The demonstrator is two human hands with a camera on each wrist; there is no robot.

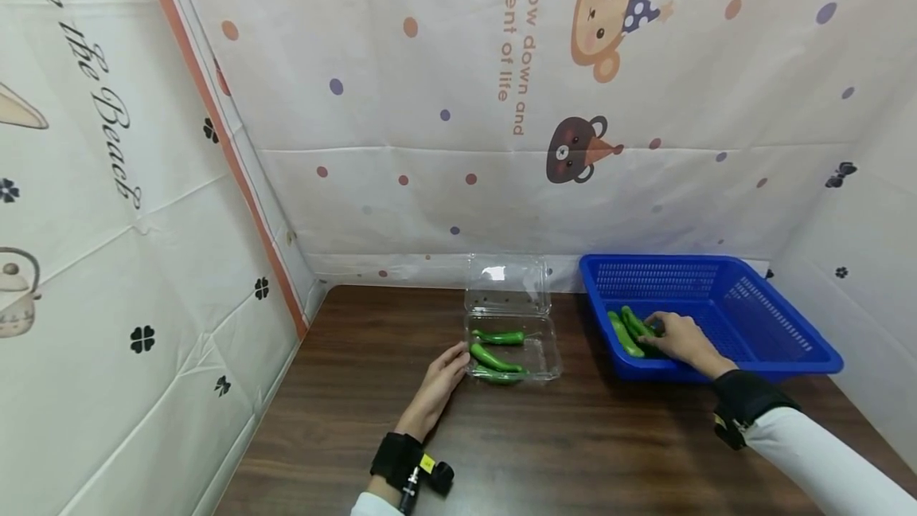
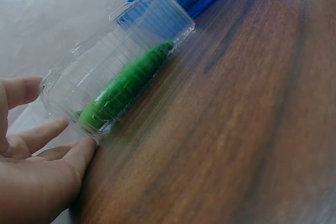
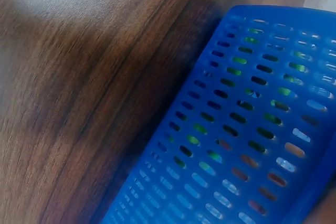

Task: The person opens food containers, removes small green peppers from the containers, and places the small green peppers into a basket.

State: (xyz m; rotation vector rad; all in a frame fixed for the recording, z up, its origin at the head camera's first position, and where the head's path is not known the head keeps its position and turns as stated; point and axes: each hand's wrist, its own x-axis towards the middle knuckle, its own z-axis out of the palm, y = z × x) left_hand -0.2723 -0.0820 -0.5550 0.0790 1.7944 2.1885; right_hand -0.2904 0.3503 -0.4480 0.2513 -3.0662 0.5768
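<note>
A clear plastic clamshell box (image 1: 544,345) lies on the table with its lid raised at the back. Several green chili peppers (image 1: 499,338) lie in it, one along its front wall. My left hand (image 1: 438,381) touches the box's left end with loosely extended fingers; in the left wrist view its fingertips meet the plastic beside a green pepper (image 2: 126,87). Inside the blue basket (image 1: 774,325), my right hand (image 1: 680,337) pinches a green pepper at the left side, next to other peppers (image 1: 625,334). The basket's slotted wall (image 3: 241,114) mostly hides this hand in the right wrist view.
The basket stands to the right of the box on the brown wooden table (image 1: 372,341). A printed white cloth (image 1: 401,102) hangs behind the table and along both sides. The raised lid (image 1: 507,281) stands close to the back cloth.
</note>
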